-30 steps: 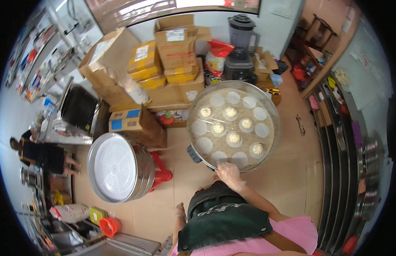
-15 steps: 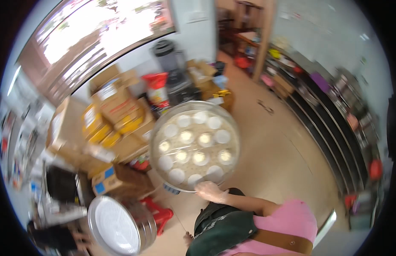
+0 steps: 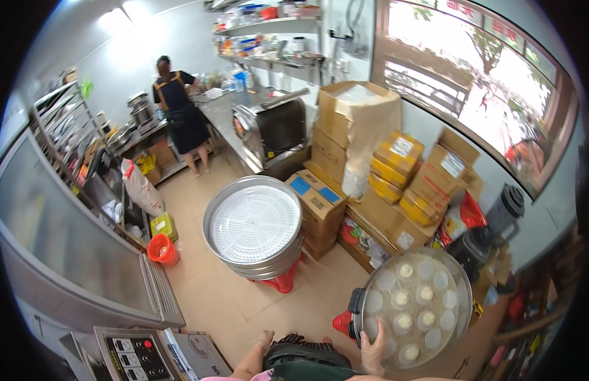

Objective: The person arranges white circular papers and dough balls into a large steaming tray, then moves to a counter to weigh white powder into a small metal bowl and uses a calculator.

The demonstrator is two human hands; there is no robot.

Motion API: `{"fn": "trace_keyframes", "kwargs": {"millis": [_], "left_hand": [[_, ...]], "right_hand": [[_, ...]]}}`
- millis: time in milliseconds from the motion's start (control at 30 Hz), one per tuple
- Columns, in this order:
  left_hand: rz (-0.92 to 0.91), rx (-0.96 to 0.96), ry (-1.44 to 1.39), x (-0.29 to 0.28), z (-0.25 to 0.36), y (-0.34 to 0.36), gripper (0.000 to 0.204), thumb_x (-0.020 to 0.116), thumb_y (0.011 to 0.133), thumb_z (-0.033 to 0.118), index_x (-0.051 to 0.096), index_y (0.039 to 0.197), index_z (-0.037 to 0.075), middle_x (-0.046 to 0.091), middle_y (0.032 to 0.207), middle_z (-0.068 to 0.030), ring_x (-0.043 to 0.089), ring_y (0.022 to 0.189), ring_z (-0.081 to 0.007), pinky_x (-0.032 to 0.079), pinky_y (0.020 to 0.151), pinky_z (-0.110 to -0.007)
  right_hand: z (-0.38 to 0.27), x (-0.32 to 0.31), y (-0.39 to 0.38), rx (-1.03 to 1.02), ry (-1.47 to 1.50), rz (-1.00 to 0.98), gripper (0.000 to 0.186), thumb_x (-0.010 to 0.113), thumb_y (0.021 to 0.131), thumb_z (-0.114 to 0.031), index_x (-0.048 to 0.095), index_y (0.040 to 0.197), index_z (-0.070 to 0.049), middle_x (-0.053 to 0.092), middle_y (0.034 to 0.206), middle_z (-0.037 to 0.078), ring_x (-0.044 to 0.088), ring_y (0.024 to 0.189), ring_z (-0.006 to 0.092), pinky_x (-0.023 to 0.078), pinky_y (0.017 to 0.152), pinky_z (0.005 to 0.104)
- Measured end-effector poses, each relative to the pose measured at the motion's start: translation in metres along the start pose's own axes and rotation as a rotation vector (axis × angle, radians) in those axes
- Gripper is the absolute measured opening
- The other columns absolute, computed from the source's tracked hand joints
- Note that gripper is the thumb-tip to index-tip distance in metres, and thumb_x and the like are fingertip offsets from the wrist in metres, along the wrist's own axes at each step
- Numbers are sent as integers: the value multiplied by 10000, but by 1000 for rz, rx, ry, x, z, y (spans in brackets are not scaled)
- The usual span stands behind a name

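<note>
**Six pale buns (image 3: 426, 293), whole view swung left**

Half a second ago the round pan (image 3: 462, 287) sat mid-frame; now it's lower right. My right hand (image 3: 372, 348) is at its lower-left rim, thumb and fingers apart, can't tell if they're gripping. Left hand (image 3: 266, 338) is lower centre, can't make out its fingers. Buns are small and knobbly on flat white discs (image 3: 424, 270). Shiny, perforated metal steamer stack (image 3: 253, 222) mid-frame.

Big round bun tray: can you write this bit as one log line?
left hand: apart from tray; right hand: at tray rim; buns: on white paper rounds; steamer stack: on red stool
</note>
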State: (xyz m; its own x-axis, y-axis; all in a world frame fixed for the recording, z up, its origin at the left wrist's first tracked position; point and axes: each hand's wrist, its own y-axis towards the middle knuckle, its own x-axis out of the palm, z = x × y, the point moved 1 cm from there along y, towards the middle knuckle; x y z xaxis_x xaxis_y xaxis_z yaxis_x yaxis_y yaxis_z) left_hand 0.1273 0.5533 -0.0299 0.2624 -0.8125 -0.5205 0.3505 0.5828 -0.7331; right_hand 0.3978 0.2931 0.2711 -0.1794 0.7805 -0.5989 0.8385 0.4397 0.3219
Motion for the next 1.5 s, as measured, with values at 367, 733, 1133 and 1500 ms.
{"fn": "trace_keyframes", "kwargs": {"millis": [367,733,1133,1500], "left_hand": [[110,-322,72,-109,-123,-109,487,268,977,399,533,1226,75,611,1150,-194,575,1073,-318,454,892,-381],[176,-443,-592,-318,-280,-11,491,274,973,410,528,1224,73,618,1127,-191,577,1071,-309,451,893,-381],[11,-381,-608,-503,-258,121,496,281,969,422,523,1222,71,627,1102,-188,579,1069,-300,449,893,-381],[29,-394,-534,-730,-211,285,501,287,965,434,517,1221,69,634,1080,-185,580,1067,-292,447,894,-380]], "right_hand": [[-114,167,67,-363,150,-428,430,727,728,-134,575,1113,-16,616,1112,168,581,1039,340,473,880,407],[-287,385,67,-408,-70,-707,769,721,761,-245,331,1369,18,413,1341,277,428,1226,394,358,1016,450],[-357,571,218,-161,-80,-278,608,742,708,-113,438,1213,38,545,1116,223,560,1017,356,448,893,418],[-538,801,425,-117,475,-349,245,654,849,-121,549,1056,-46,647,862,88,619,787,165,513,704,304]]}}
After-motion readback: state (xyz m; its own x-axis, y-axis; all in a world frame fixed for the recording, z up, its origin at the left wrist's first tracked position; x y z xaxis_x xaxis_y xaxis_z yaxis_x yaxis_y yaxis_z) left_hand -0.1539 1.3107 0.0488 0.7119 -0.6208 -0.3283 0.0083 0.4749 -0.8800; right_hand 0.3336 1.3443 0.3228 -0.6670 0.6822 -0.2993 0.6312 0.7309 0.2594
